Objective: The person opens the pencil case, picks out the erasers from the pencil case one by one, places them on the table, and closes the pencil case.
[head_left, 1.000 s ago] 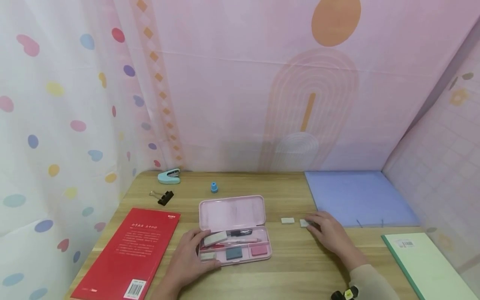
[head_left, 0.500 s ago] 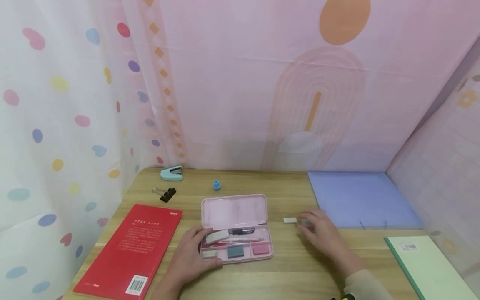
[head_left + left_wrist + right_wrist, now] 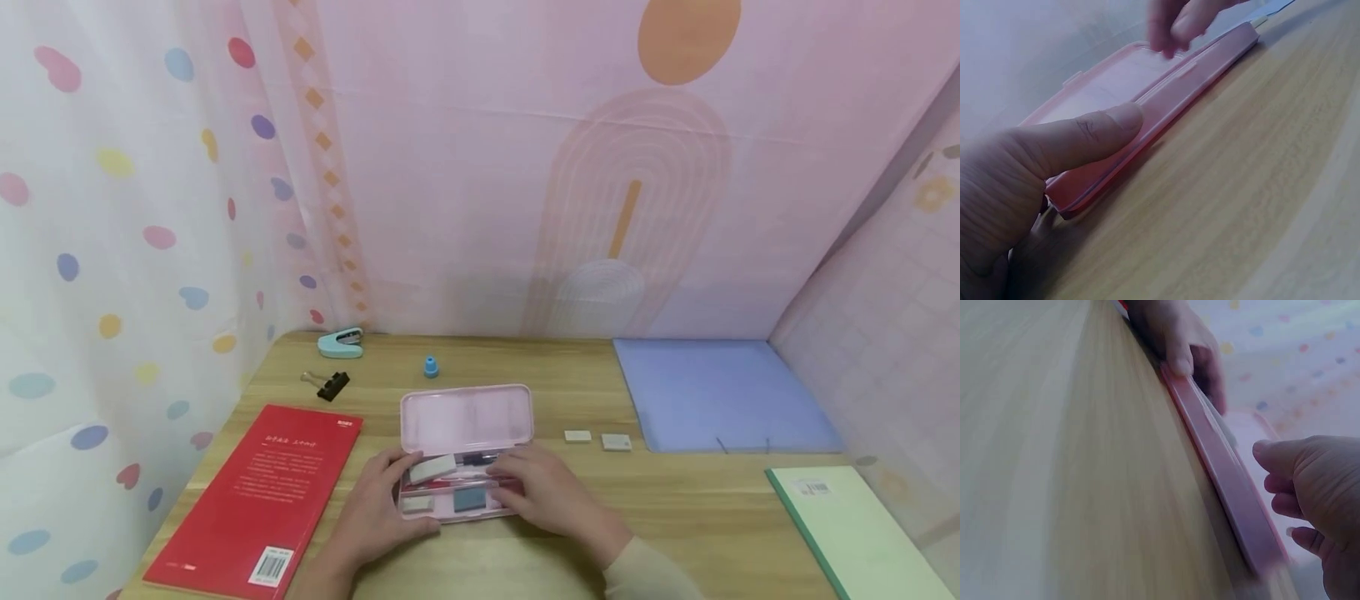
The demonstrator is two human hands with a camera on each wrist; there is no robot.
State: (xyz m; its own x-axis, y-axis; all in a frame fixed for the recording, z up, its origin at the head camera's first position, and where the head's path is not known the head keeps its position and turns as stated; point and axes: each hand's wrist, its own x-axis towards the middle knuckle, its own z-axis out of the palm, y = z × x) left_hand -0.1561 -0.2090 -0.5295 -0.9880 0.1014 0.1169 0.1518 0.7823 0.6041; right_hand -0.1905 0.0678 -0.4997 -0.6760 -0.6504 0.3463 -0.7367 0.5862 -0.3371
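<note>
Here, left fingers (image 3: 388,464) gripping pink case (image 3: 465,421), red book (image 3: 255,492), barcode (image 3: 272,567)

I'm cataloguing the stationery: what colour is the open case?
The case is pink; the head view shows it best.

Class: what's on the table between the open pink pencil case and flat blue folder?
Head view: a white rectangular block and a greyish one.

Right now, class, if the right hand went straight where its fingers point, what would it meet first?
Probably the white block in the pencil case, though how high the right hand hovers is unclear.
</note>
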